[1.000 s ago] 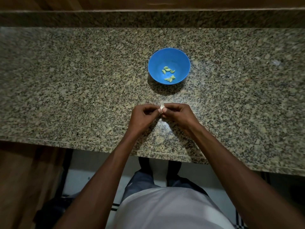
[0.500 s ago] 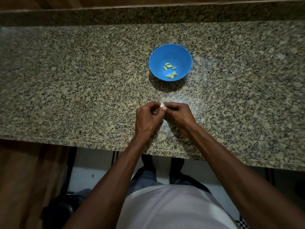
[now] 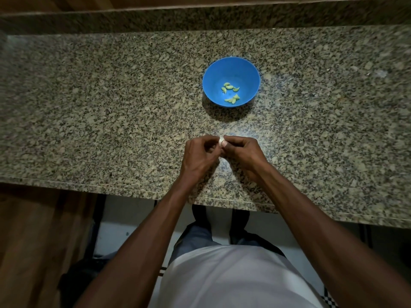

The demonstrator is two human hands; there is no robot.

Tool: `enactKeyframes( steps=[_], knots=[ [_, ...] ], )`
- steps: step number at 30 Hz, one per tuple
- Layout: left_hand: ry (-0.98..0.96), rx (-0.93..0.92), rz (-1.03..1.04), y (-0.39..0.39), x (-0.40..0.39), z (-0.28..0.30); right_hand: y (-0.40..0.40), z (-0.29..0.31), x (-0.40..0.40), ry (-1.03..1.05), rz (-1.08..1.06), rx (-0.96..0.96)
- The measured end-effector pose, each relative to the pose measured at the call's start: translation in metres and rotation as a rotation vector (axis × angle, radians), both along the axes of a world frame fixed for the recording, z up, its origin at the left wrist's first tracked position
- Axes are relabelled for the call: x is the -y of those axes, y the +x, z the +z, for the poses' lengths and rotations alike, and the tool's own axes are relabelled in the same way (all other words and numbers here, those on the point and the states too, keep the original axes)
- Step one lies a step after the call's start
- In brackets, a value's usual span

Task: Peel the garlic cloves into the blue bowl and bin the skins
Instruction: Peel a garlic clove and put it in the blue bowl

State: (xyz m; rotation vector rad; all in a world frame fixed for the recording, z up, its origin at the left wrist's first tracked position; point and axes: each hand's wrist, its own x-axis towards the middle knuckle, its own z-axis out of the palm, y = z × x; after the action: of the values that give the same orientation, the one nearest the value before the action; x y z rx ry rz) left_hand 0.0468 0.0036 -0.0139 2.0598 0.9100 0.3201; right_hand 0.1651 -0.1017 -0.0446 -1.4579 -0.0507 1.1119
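Small white garlic clove (image 3: 222, 142) pinched between both hands (image 3: 222, 152), skin on

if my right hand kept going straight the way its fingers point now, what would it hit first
The right hand points left across the counter, so it would first meet the garlic clove it pinches, then the left hand just past it. The bowl lies off that line.

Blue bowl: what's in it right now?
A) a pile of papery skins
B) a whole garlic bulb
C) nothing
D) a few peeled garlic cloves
D: several small pale-green peeled cloves lie in the bottom of the blue bowl, while both hands work on another clove nearer the counter's front edge.
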Motion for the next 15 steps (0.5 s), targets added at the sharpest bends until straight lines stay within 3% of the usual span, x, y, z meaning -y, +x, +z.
enactKeyframes(
  steps=[7,15],
  knots=[
    [0.127,-0.001,-0.025,0.001,0.003,0.000,0.000,0.004,-0.003,-0.040,0.002,0.048],
    [0.143,-0.001,-0.015,0.004,0.010,0.006,-0.002,0.002,-0.007,-0.083,-0.042,-0.020]
  ],
)
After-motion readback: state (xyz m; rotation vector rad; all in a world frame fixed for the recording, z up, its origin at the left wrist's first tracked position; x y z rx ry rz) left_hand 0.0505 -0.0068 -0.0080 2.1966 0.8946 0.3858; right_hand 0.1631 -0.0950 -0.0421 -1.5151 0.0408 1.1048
